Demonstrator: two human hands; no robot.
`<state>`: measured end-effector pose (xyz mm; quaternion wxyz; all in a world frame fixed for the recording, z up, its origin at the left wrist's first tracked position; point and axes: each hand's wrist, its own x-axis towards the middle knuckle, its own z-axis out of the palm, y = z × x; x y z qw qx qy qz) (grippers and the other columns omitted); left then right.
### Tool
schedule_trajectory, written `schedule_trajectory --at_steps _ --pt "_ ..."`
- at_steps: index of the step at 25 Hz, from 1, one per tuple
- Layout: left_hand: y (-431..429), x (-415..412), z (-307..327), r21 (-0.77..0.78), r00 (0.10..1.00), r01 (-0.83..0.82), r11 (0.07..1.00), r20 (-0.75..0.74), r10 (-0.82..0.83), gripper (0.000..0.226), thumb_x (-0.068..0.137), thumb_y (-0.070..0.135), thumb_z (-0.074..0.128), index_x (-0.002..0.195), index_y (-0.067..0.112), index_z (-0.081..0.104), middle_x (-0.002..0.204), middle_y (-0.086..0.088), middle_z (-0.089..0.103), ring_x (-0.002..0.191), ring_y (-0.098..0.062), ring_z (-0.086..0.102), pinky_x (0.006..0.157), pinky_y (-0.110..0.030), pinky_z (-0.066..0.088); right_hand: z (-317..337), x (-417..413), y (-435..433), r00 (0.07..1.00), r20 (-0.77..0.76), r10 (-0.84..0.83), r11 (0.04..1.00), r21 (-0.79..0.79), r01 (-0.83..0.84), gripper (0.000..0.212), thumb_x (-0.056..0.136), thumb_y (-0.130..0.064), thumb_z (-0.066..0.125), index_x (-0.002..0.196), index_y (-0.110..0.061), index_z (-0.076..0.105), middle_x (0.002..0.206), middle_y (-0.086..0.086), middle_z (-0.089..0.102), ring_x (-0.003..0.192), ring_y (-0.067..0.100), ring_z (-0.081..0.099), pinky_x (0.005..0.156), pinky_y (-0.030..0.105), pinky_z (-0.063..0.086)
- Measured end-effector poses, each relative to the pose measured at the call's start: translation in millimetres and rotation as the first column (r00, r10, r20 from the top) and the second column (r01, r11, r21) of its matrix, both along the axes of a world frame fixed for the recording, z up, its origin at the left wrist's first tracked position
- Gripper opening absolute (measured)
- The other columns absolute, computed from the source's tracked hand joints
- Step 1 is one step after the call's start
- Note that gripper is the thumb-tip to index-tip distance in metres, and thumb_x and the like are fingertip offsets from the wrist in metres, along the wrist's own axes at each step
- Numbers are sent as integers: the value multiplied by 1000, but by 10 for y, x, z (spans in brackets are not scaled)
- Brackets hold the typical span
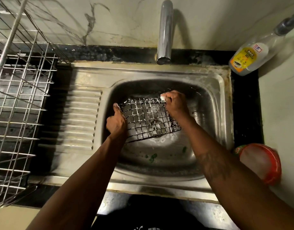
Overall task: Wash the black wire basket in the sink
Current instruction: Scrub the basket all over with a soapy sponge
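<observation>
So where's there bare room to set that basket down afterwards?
The ribbed drainboard, between the basin and the silver dish rack, is bare. The basin is crowded: left hand holds the black wire basket, right hand pinches a white scrubber. A bottle and red tub take the right counter.

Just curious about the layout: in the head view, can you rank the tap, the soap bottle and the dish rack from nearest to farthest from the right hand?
1. Tap, just behind the right hand, above the sink at its back rim.
2. Soap bottle, at the back right corner.
3. Dish rack, far off to the left.
</observation>
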<state>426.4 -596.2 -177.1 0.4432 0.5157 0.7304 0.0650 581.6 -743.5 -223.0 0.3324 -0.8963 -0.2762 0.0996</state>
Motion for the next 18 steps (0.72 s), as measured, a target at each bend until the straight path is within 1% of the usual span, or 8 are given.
schedule_trajectory --at_steps 2,3,6,8,10,14,16,18 --pt "7 3 -16 -6 1000 -10 1000 3 10 88 94 70 43 136 -6 53 139 -25 55 130 -41 50 107 -43 38 -24 -301 -329 998 60 21 1000 -16 -20 20 89 1 61 96 -6 77 82 10 64 71 24 59 60 24 39" --pt "9 3 -25 -7 1000 -12 1000 4 12 88 94 70 43 137 -6 52 140 -25 55 130 -40 50 108 -43 38 -15 -511 -543 997 66 29 999 -16 -28 20 88 5 64 98 -6 77 84 8 64 72 21 58 61 22 40" --pt "3 -34 -71 -25 999 30 999 -12 -30 90 94 71 41 137 -7 51 141 -26 53 131 -41 49 108 -44 37 -58 -845 -955 998 5 -70 997 -10 70 20 88 6 66 100 -7 76 94 9 69 81 16 63 76 10 42" --pt "-24 -58 -84 -20 999 36 999 -13 -37 89 95 71 40 135 -8 52 140 -26 54 131 -41 49 108 -44 38 -137 -656 -816 988 8 -157 987 -37 157 15 89 2 65 96 -6 74 93 12 69 83 25 63 74 19 40" --pt "-35 -55 -75 -12 1000 19 1000 -1 -19 86 96 68 41 135 -8 53 140 -25 55 130 -40 50 107 -42 38 -182 -299 -492 983 20 -183 982 -51 184 12 88 0 63 93 -5 72 90 15 68 82 32 62 68 28 37" --pt "-14 -53 -55 -12 1000 24 1000 -15 -24 85 97 68 41 137 -7 52 141 -25 54 131 -39 49 106 -40 37 -207 63 -148 998 -41 -57 995 -83 53 21 88 3 58 99 -6 74 95 15 68 86 30 63 72 22 39" --pt "-12 -50 -61 -23 999 33 999 -24 -33 87 96 68 40 137 -8 51 141 -25 53 131 -40 49 107 -41 38 -255 -73 -365 996 -14 -86 990 -110 84 21 90 2 59 102 -7 73 99 14 68 88 30 63 74 26 44" --pt "7 -47 -76 -20 999 39 999 -18 -39 89 95 70 40 137 -8 51 141 -25 54 131 -41 49 107 -42 37 -279 -377 -727 990 0 -141 989 -53 141 18 90 2 62 102 -7 72 100 13 70 87 27 64 76 22 45"
